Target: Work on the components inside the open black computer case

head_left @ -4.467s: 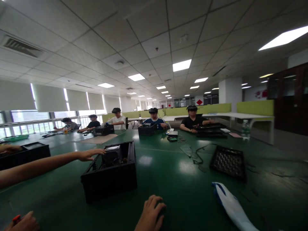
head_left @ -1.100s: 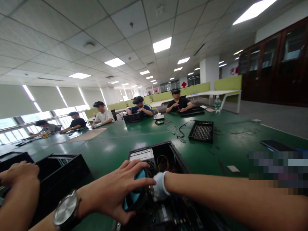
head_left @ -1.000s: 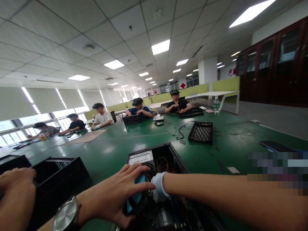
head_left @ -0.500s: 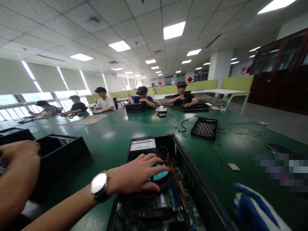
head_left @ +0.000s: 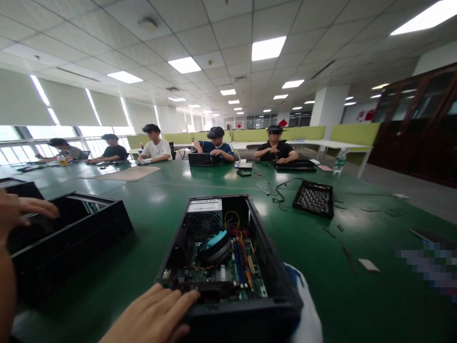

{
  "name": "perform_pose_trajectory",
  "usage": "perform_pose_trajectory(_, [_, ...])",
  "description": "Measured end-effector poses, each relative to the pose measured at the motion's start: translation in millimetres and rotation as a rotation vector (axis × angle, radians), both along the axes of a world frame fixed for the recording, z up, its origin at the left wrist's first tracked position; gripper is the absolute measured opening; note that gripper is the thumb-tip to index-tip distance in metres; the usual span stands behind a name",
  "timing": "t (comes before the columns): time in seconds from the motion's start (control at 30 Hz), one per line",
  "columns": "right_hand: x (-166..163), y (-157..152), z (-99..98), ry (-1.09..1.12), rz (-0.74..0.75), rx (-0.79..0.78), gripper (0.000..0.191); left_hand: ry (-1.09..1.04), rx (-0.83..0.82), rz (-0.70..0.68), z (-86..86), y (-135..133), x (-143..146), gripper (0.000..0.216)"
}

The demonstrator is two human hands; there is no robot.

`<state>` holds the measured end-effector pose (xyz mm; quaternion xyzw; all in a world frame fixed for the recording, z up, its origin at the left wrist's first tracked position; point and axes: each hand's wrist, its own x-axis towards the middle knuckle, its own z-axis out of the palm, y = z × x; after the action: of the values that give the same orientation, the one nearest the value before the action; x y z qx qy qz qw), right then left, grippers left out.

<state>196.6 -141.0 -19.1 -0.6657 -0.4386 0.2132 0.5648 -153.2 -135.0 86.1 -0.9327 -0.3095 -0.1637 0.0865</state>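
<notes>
An open black computer case (head_left: pixel 271 252) lies before me with its inside showing. Inside are a power supply (head_left: pixel 205 212), a round CPU cooler (head_left: pixel 215 247) with a turquoise patch on top, coloured wires and a green circuit board. My left hand (head_left: pixel 153 314), bare, is closed over the near left edge of the case, fingers on the rim and thumb lower down. Against the outer right wall of the case is my right hand (head_left: pixel 305 305), in a white and blue glove; its fingers are mostly hidden behind that wall.
Another black case (head_left: pixel 71 233) stands at left, with a co-worker's hand (head_left: pixel 32 207) over it. A black tray-like part (head_left: pixel 313 198) and a cable (head_left: pixel 282 190) lie beyond mine at right. Small scraps (head_left: pixel 369 265) lie nearer. Several people sit across the green table (head_left: pixel 157 205).
My left hand has left the CPU cooler and come back to the near rim. My gloved right hand has moved left to the case's side. The case's near edge has come into view.
</notes>
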Motion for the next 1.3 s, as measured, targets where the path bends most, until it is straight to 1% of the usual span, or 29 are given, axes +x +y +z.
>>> perform_pose_trajectory(0.03, [-31.1, 22.0, 3.5, 0.086, 0.001, 0.061, 0.055, -0.011, 0.01, 0.04, 1.1, 20.9, -21.7, 0.038])
perform_pose_trajectory(0.07, [-63.7, 48.1, 7.8, 0.135, -0.042, 0.091, 0.057, -0.01, 0.027, 0.073, 3.9, 43.5, -44.1, 0.036])
perform_pose_trajectory(0.1, [-96.6, 76.8, 12.7, 0.129, -0.11, 0.082, 0.058, 0.019, 0.037, 0.109, 8.3, 66.1, -65.8, 0.035])
perform_pose_trajectory(0.13, [-128.2, 105.8, 17.8, 0.112, -0.09, 0.077, 0.055, 0.04, 0.065, 0.162, 14.1, 86.4, -85.0, 0.036])
perform_pose_trajectory(0.17, [-157.0, 133.1, 22.6, 0.094, -0.059, 0.069, 0.05, 0.037, 0.14, 0.234, 20.6, 102.3, -100.1, 0.038])
perform_pose_trajectory(0.2, [-182.0, 156.6, 26.6, 0.072, -0.032, 0.05, 0.046, 0.026, 0.21, 0.305, 27.0, 112.0, -110.1, 0.04])
perform_pose_trajectory(0.23, [-202.2, 174.8, 29.4, 0.038, -0.002, 0.021, 0.044, -0.001, 0.27, 0.367, 32.3, 114.8, -114.5, 0.042])
perform_pose_trajectory(0.27, [-217.0, 187.2, 30.8, -0.005, 0.029, -0.005, 0.043, -0.036, 0.309, 0.405, 35.2, 110.7, -113.6, 0.043])
perform_pose_trajectory(0.3, [-226.1, 193.9, 30.7, -0.063, 0.069, -0.022, 0.042, -0.066, 0.316, 0.415, 34.5, 100.7, -108.2, 0.044])
perform_pose_trajectory(0.33, [-229.3, 195.8, 29.2, -0.136, 0.122, -0.026, 0.04, -0.089, 0.299, 0.394, 29.6, 86.9, -99.6, 0.043])
perform_pose_trajectory(0.37, [-227.0, 194.4, 26.9, -0.221, 0.187, -0.015, 0.037, -0.103, 0.273, 0.351, 20.4, 71.5, -88.9, 0.043])
perform_pose_trajectory(0.43, [-207.2, 187.0, 21.6, -0.411, 0.334, 0.029, 0.031, -0.105, 0.234, 0.256, -8.8, 43.8, -65.7, 0.044])
perform_pose_trajectory(0.5, [-170.5, 181.7, 18.6, -0.585, 0.444, 0.049, 0.027, -0.102, 0.188, 0.177, -44.5, 29.0, -43.3, 0.043])
perform_pose_trajectory(0.57, [-121.0, 181.9, 19.1, -0.713, 0.467, 0.021, 0.028, -0.116, 0.093, 0.142, -75.6, 28.4, -21.8, 0.041])
perform_pose_trajectory(0.6, [-92.5, 183.4, 20.1, -0.756, 0.448, -0.005, 0.029, -0.118, 0.022, 0.139, -86.7, 31.9, -11.2, 0.041])
perform_pose_trajectory(0.63, [-62.1, 184.7, 21.1, -0.785, 0.416, -0.037, 0.032, -0.112, -0.06, 0.141, -94.2, 36.6, -0.7, 0.042])
perform_pose_trajectory(0.7, [2.9, 184.3, 21.8, -0.81, 0.327, -0.099, 0.039, -0.099, -0.226, 0.176, -99.6, 47.5, 19.5, 0.046])
perform_pose_trajectory(0.77, [68.5, 177.0, 20.1, -0.805, 0.234, -0.159, 0.045, -0.107, -0.348, 0.231, -97.2, 57.7, 36.9, 0.049])
perform_pose_trajectory(0.87, [154.0, 155.9, 15.4, -0.78, 0.135, -0.217, 0.054, -0.174, -0.408, 0.29, -92.3, 70.8, 52.8, 0.045])
perform_pose_trajectory(0.93, [194.1, 142.1, 12.8, -0.753, 0.081, -0.229, 0.057, -0.22, -0.398, 0.298, -92.2, 78.4, 56.2, 0.04])
perform_pose_trajectory(1.0, [218.1, 133.5, 10.9, -0.7, 0.032, -0.224, 0.06, -0.276, -0.37, 0.298, -93.9, 83.8, 55.8, 0.035])
perform_pose_trajectory(1.07, [227.9, 130.4, 9.7, -0.661, 0.018, -0.213, 0.062, -0.333, -0.338, 0.297, -95.4, 85.8, 54.2, 0.031])
perform_pose_trajectory(1.17, [226.6, 130.6, 10.3, -0.669, 0.052, -0.211, 0.06, -0.356, -0.294, 0.291, -96.1, 83.5, 53.1, 0.029])
perform_pose_trajectory(1.3, [220.6, 128.8, 14.8, -0.643, 0.044, -0.192, 0.055, -0.279, -0.239, 0.264, -97.6, 81.1, 53.1, 0.029])
